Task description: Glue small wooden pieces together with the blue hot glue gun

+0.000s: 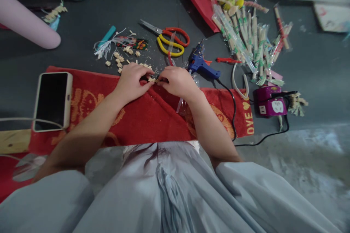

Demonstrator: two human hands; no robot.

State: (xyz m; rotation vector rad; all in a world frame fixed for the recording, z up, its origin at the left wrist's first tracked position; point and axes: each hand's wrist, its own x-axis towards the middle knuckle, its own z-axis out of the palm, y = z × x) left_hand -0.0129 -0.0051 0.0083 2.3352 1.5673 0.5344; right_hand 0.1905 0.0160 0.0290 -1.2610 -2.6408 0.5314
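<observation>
My left hand (pixel 133 82) and my right hand (pixel 178 83) meet over the far edge of a red towel (pixel 153 123). Between their fingertips is a small pale wooden piece (pixel 152 79), pinched from both sides; its exact shape is partly hidden by the fingers. More small wooden pieces (pixel 119 58) lie scattered just beyond my left hand, beside a bundle of white strings (pixel 107 46). A blue glue gun (pixel 202 66) lies on the table close to my right hand. Scissors (pixel 171 38) with one red and one yellow handle rest farther back.
At left a white-cased phone (pixel 52 101) lies on the towel, with a cable across it. Wrapped sticks (pixel 251 36) are heaped at the back right. A purple power socket block (pixel 271 102) stands at right, its black cord (pixel 262 142) trailing near the edge.
</observation>
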